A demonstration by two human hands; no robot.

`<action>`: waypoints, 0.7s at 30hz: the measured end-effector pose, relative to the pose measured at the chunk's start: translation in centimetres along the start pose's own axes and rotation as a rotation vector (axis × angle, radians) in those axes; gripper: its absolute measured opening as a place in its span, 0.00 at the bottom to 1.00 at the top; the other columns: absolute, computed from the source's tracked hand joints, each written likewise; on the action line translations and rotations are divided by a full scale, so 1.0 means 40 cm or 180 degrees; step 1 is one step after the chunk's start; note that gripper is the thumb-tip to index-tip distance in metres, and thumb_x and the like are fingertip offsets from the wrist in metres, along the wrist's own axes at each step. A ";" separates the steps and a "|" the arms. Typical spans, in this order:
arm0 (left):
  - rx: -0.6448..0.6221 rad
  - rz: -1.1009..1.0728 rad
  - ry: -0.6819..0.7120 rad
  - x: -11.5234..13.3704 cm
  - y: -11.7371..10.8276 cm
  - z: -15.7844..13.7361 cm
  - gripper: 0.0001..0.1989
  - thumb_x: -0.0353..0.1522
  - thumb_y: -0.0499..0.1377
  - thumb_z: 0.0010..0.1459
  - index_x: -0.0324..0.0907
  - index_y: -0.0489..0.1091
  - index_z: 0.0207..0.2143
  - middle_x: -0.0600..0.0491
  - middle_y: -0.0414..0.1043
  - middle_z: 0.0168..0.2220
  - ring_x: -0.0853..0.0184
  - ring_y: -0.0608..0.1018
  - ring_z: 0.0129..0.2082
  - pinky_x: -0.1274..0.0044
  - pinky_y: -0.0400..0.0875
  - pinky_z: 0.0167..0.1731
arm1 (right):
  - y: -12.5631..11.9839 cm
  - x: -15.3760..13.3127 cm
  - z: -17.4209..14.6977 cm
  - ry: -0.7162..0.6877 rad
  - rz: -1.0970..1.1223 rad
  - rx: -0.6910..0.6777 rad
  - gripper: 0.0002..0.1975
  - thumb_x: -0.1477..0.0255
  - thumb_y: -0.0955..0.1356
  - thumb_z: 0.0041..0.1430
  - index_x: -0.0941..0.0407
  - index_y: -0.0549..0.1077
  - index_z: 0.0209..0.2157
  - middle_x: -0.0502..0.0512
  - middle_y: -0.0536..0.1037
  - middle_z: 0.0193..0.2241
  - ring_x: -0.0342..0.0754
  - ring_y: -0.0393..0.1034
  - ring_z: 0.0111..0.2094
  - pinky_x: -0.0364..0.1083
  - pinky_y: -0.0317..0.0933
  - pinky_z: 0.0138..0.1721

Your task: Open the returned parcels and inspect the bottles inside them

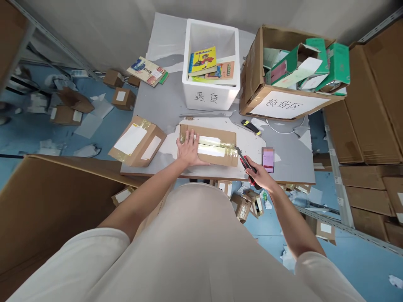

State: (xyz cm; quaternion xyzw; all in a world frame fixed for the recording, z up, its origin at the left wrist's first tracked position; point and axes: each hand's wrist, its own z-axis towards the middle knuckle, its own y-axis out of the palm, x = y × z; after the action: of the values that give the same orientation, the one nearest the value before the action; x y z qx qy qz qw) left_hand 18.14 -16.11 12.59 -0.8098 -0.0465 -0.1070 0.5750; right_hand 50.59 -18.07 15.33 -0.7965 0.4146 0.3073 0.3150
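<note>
On the counter, near its front edge, lies a taped brown carton, long side towards me. My left grip rests on the carton's left part, palm down, fingers apart. My right grip is clamped around a black-and-red knife, its tip at the carton's taped right end; contact with the tape I cannot confirm. Just right of that grip lies a phone. Beyond the carton I note a yellow-and-black cutter and a white foam box containing books.
</note>
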 end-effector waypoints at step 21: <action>0.0581 -0.0395 0.0261 -0.020 0.004 -0.032 0.59 0.59 0.60 0.45 0.38 0.40 0.70 0.38 0.29 0.71 0.42 0.35 0.70 0.47 0.28 0.62 | 0.032 0.155 -0.069 -0.0374 0.0864 0.1281 0.39 0.57 0.74 0.47 0.55 0.63 0.58 0.45 0.73 0.23 0.43 0.68 0.19 0.44 0.65 0.21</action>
State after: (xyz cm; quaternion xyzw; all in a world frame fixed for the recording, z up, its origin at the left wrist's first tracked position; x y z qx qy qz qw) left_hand 17.26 -17.31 12.67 -0.7446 -0.0825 -0.1707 0.6400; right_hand 53.01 -23.63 12.06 -0.6355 0.5516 0.3038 0.4467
